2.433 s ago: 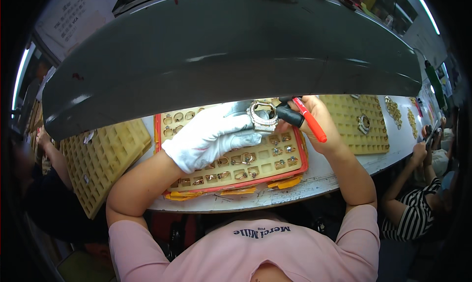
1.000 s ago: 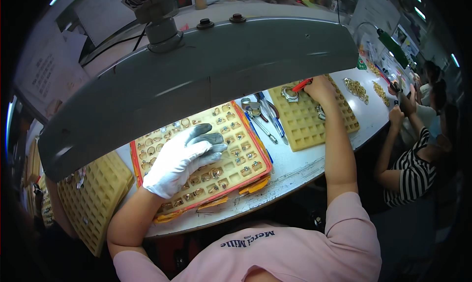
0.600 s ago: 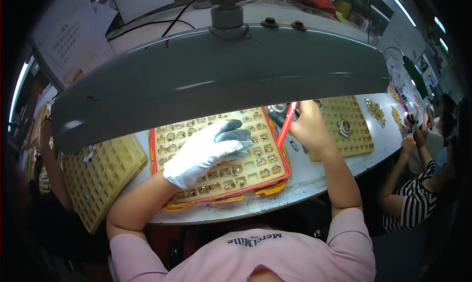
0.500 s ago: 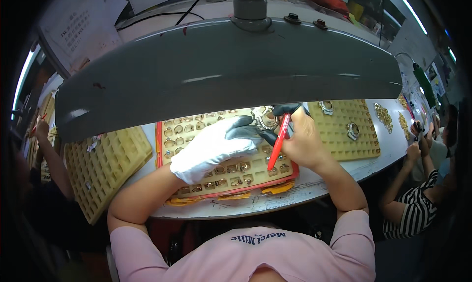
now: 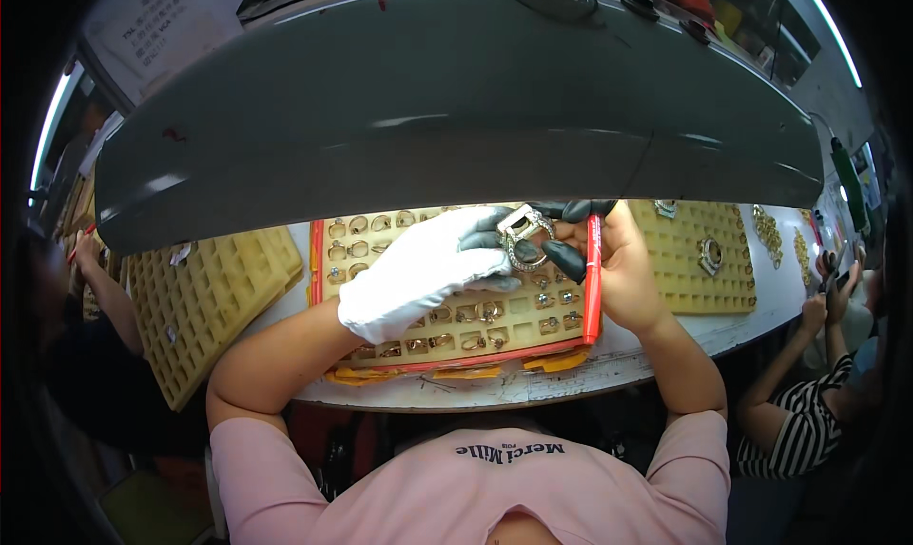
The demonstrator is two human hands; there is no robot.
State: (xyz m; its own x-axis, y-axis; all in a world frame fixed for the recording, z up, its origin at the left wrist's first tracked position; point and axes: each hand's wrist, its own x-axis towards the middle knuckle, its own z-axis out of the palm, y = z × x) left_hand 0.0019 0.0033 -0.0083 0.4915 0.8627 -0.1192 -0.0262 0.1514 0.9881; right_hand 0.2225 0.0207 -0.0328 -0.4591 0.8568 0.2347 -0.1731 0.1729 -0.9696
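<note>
My left hand (image 5: 428,267), in a white glove with grey fingertips, grips a silver stone-studded case (image 5: 523,236), which is tilted under the lamp's edge. My right hand (image 5: 604,260), with black covers on some fingers, pinches the case from the right and holds a red marker (image 5: 592,312) pointing toward me. Both hands are above a red-rimmed cream tray (image 5: 517,334) with rings in its slots. In the slotted yellow tray (image 5: 666,293) to the right sits another silver case (image 5: 709,256).
A wide grey lamp (image 5: 447,98) hangs low across the bench (image 5: 437,390). An empty-slotted yellow tray (image 5: 209,307) lies angled at left. Gold pieces (image 5: 767,234) lie at right, near a co-worker's hands (image 5: 814,309) and striped sleeve (image 5: 794,440). Another person's arm (image 5: 105,293) shows at left.
My right hand has come from the right tray to the middle with the marker. My left hand has lifted from resting spread over the ring tray to gripping the case, now more tilted.
</note>
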